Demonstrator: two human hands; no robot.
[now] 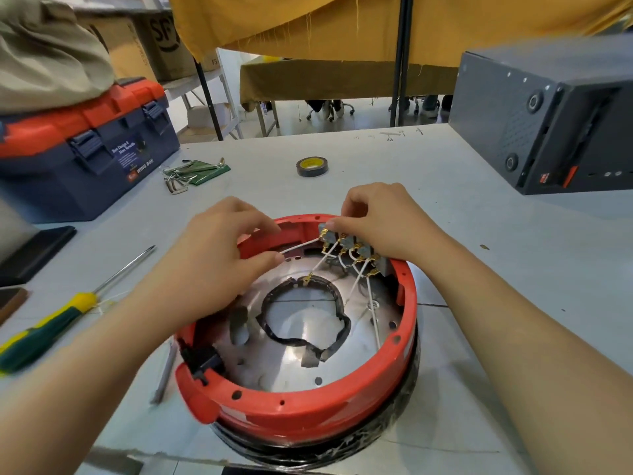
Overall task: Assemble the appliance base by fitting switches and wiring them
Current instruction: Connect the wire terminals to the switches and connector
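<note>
Left hand (219,255) pinches a white wire (298,246) taut over the red base (308,402) sitting mid-table (479,234), while the right hand (383,221) clamps fingers on the row of grey switches (349,243) set into the far rim.

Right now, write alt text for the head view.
Two bare hands wire grey switches on the far rim of a round red appliance base: the left hand pinches a white wire, the right hand steadies the switches. A screwdriver lies left.
</note>
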